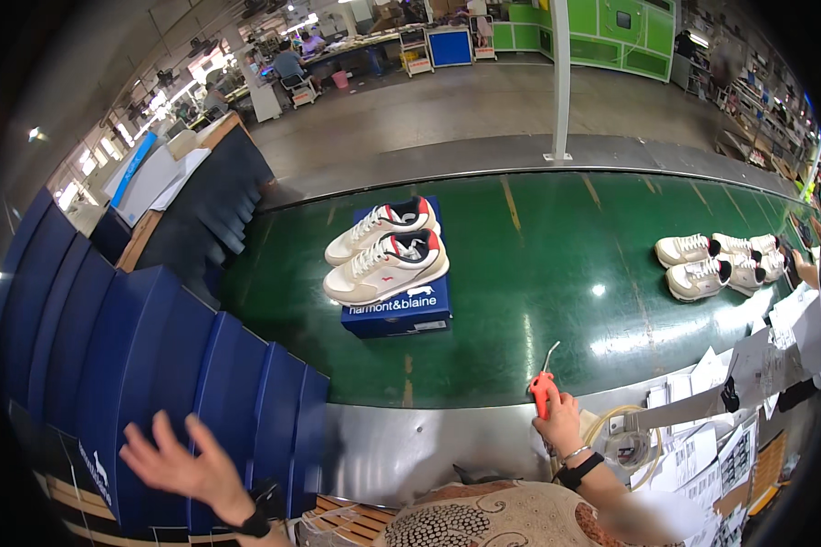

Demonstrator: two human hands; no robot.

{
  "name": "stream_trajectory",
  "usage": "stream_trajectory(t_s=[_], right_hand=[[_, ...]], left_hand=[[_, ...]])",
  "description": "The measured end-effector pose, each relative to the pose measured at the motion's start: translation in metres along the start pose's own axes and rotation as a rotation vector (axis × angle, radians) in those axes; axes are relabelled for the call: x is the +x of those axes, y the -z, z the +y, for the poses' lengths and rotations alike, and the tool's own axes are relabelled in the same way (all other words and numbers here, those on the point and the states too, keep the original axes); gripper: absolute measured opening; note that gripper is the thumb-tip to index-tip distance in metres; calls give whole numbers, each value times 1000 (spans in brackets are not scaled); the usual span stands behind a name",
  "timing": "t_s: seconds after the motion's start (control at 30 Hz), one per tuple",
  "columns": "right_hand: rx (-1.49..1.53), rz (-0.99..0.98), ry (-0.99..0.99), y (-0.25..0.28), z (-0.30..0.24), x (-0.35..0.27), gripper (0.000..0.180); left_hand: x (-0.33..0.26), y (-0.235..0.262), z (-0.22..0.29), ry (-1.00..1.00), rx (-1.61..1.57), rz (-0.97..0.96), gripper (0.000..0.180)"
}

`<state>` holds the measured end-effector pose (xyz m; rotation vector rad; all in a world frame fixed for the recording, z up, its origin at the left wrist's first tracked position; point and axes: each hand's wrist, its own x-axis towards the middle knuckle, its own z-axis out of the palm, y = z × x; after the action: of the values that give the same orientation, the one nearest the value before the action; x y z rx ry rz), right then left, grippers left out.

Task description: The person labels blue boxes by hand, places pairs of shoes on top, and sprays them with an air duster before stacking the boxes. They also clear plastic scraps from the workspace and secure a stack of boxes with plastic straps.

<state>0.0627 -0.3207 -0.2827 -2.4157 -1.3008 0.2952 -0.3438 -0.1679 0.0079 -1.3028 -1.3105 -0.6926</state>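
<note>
My right hand (559, 424) is wrapped round a red air blow gun (543, 392) with a thin metal nozzle, held over the near metal edge of the green belt. My left hand (181, 463) is raised with its fingers spread, holding nothing. It hovers in front of a stack of dark blue shoe boxes (146, 356); I cannot tell whether it touches them. Ahead, a pair of white and beige sneakers (388, 266) with red heel linings rests on a closed blue shoe box (397, 319), which lies on the belt.
The green conveyor belt (520, 273) runs left to right. More white sneakers (698, 278) stand on it at the right, by a co-worker's hand (805, 270). Printed papers (693, 465) and a coiled yellowish hose (652, 447) lie near right. A white post (561, 82) rises beyond the belt.
</note>
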Motion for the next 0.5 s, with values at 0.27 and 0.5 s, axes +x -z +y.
stream_trajectory(t_s=[0.27, 0.5], right_hand=[[46, 147, -162, 19, 35, 2, 69], [-34, 190, -254, 35, 53, -5, 67]], left_hand=[[-25, 46, -121, 162, 309, -145, 58], [-22, 48, -138, 13, -162, 74, 54]])
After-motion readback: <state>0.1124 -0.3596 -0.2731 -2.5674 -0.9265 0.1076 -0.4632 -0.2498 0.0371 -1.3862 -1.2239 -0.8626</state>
